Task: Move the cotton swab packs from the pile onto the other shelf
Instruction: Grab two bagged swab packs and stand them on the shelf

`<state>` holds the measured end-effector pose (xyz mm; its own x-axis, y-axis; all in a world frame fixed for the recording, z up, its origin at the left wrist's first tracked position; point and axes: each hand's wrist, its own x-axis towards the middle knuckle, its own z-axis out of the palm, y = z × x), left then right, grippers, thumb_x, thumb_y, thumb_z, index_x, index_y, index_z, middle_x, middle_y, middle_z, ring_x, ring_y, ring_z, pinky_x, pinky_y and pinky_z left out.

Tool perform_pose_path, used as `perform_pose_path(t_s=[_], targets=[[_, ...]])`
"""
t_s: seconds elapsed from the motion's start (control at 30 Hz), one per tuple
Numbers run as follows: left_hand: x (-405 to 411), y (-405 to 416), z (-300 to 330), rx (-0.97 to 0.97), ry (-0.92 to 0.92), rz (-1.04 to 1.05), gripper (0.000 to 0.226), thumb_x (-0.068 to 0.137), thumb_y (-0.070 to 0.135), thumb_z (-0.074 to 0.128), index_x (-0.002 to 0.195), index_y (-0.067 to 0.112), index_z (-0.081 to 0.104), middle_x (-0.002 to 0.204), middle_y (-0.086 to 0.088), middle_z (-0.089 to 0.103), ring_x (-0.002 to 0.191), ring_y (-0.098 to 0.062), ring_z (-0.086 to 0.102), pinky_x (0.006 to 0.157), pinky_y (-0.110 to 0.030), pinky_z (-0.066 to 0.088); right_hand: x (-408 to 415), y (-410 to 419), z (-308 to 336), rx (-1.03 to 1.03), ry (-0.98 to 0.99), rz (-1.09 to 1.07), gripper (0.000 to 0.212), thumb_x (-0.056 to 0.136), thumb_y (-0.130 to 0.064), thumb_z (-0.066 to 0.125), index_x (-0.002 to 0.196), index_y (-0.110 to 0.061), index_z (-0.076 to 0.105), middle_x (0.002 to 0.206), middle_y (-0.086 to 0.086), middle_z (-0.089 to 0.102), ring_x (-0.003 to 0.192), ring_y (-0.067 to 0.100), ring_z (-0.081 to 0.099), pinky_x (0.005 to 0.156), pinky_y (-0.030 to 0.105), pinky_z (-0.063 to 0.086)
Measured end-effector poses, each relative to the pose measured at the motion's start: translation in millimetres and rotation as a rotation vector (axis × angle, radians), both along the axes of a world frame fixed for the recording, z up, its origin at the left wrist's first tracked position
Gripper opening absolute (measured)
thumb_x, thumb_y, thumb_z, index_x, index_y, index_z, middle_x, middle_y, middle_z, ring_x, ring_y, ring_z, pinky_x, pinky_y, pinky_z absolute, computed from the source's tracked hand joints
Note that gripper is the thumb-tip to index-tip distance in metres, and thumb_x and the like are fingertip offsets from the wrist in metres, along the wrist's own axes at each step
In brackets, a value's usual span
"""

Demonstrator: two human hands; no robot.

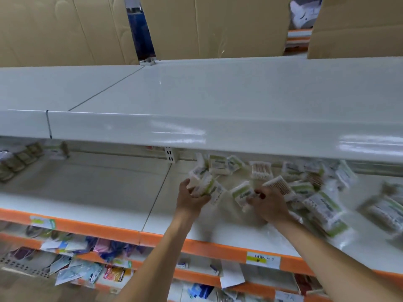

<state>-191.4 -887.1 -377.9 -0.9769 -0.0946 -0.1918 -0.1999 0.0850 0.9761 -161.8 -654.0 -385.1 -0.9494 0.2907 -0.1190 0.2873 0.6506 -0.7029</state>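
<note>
A loose pile of cotton swab packs (309, 182), clear plastic with green and white labels, lies on the right part of the middle shelf (98, 197), partly hidden under the upper shelf's front edge. My left hand (190, 199) grips a few packs (207, 186) at the pile's left end. My right hand (268, 203) pinches one pack (242, 194) just right of that. Several swab packs (17, 160) lie in a row at the far left of the same shelf.
The wide white upper shelf (218, 94) overhangs the middle one, with cardboard sheets (218, 25) standing behind it. The middle shelf has an orange front strip (87, 226) with price labels. Small packaged goods (82, 262) hang and lie on the shelves below.
</note>
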Motion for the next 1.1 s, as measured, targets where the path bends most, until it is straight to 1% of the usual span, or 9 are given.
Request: perform_pose_path(t_s=[0.07, 0.17, 0.3, 0.53, 0.63, 0.73, 0.87, 0.97, 1.1], targets=[[3, -4, -2, -0.043, -0.031, 0.037, 0.051, 0.075, 0.000, 0.081, 0.119, 0.007, 0.057, 0.098, -0.003, 0.064, 0.075, -0.009, 0.062, 0.054, -0.007, 0.046, -1, 0, 2, -0.033, -0.027, -0.003, 0.036, 0.081, -0.030, 0.077, 0.112, -0.013, 0.071, 0.109, 0.013, 0.067, 0.101, 0.031, 0.063, 0.086, 0.041, 0.053], [9, -5, -5, -0.013, -0.026, 0.040, 0.022, 0.078, 0.003, 0.078, 0.091, 0.017, 0.067, 0.079, 0.003, 0.066, 0.066, -0.011, 0.060, 0.054, -0.015, 0.046, 1, -2, 2, -0.127, 0.002, -0.022, 0.036, 0.079, -0.027, 0.081, 0.109, -0.019, 0.063, 0.102, 0.004, 0.065, 0.092, 0.024, 0.063, 0.077, 0.035, 0.052], [14, -4, -3, 0.117, -0.053, 0.065, 0.030, 0.084, 0.000, 0.069, 0.103, 0.021, 0.061, 0.089, -0.005, 0.068, 0.070, -0.015, 0.062, 0.062, -0.029, 0.050, 2, -6, 0, -0.177, 0.034, -0.009, 0.035, 0.077, -0.025, 0.080, 0.096, -0.024, 0.052, 0.091, -0.002, 0.064, 0.077, 0.010, 0.060, 0.060, 0.027, 0.044], [20, -7, 3, 0.152, -0.103, 0.029, 0.047, 0.082, -0.015, 0.053, 0.121, 0.012, 0.050, 0.095, -0.012, 0.066, 0.080, -0.023, 0.064, 0.074, -0.036, 0.056, -4, -26, 7, -0.210, 0.069, 0.034, 0.055, 0.076, -0.027, 0.081, 0.115, -0.029, 0.042, 0.085, -0.016, 0.061, 0.073, 0.005, 0.063, 0.056, 0.025, 0.044], [22, -8, 2, 0.157, -0.108, 0.095, 0.043, 0.083, -0.012, 0.057, 0.118, 0.011, 0.050, 0.094, -0.008, 0.066, 0.074, -0.017, 0.064, 0.062, -0.028, 0.054, -7, -30, 8, -0.205, 0.085, 0.057, 0.048, 0.076, -0.024, 0.082, 0.114, -0.024, 0.052, 0.084, -0.016, 0.062, 0.073, 0.002, 0.061, 0.055, 0.023, 0.042], [24, -16, 4, 0.194, -0.126, 0.147, 0.035, 0.086, -0.005, 0.062, 0.116, 0.010, 0.052, 0.099, -0.008, 0.068, 0.072, -0.017, 0.062, 0.059, -0.026, 0.048, -10, -34, 9, -0.247, 0.099, 0.077, 0.043, 0.074, -0.022, 0.085, 0.110, -0.018, 0.061, 0.089, -0.007, 0.068, 0.078, 0.012, 0.065, 0.061, 0.028, 0.047], [26, -32, 6, 0.206, -0.131, 0.183, 0.022, 0.094, 0.011, 0.057, 0.116, 0.014, 0.057, 0.105, -0.011, 0.071, 0.089, -0.026, 0.066, 0.076, -0.036, 0.051, -14, -46, 9, -0.358, 0.065, 0.091, 0.038, 0.073, -0.019, 0.086, 0.098, -0.018, 0.058, 0.093, 0.005, 0.067, 0.089, 0.029, 0.066, 0.080, 0.050, 0.058], [28, -43, 9, 0.295, -0.158, 0.183, 0.024, 0.095, 0.014, 0.050, 0.118, 0.013, 0.056, 0.108, -0.014, 0.070, 0.099, -0.028, 0.068, 0.085, -0.041, 0.056, -16, -59, 6, -0.419, 0.050, 0.112, 0.037, 0.074, -0.017, 0.086, 0.097, -0.018, 0.057, 0.092, 0.003, 0.066, 0.094, 0.030, 0.066, 0.084, 0.053, 0.057], [32, -56, 10, 0.465, -0.195, 0.201, 0.026, 0.089, 0.012, 0.045, 0.108, 0.010, 0.063, 0.096, -0.016, 0.073, 0.096, -0.031, 0.067, 0.074, -0.040, 0.059, -15, -78, 7, -0.451, 0.047, 0.159, 0.037, 0.074, -0.021, 0.086, 0.099, -0.025, 0.059, 0.094, -0.002, 0.069, 0.089, 0.020, 0.068, 0.083, 0.048, 0.059]])
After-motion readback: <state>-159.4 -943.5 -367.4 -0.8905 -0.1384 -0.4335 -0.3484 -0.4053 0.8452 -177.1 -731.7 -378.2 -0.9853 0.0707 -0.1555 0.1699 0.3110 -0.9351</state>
